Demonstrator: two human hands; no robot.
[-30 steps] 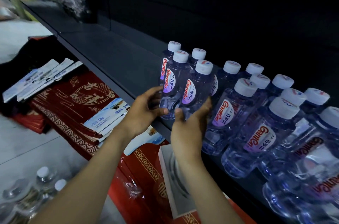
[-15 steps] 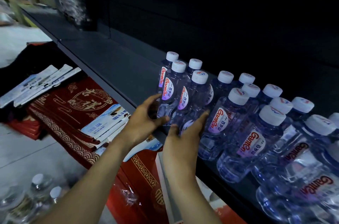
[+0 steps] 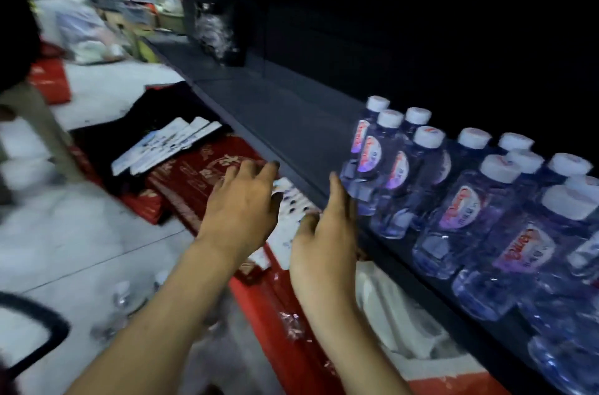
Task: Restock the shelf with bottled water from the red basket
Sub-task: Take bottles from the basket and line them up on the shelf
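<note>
Several clear water bottles with white caps and red-purple labels (image 3: 398,174) stand in rows on the right part of the dark shelf (image 3: 275,116). My left hand (image 3: 241,203) hovers in front of the shelf edge, fingers spread, holding nothing. My right hand (image 3: 327,232) is also open, its fingertips just left of the leftmost front bottles without gripping them. More bottles (image 3: 123,300) lie blurred low down near the floor at the lower left; the red basket itself cannot be made out clearly.
Below the shelf lie red patterned boxes (image 3: 194,174) and white packets (image 3: 168,142). A curved black handle (image 3: 42,333) shows at the lower left. The left stretch of the shelf is bare up to a crinkled wrapper (image 3: 214,35). Someone's leg (image 3: 35,122) stands at the left.
Both hands have let go of the leftmost bottles and pulled back from the shelf to the left. The view has tilted up and swung, showing the red shelf banner above.
</note>
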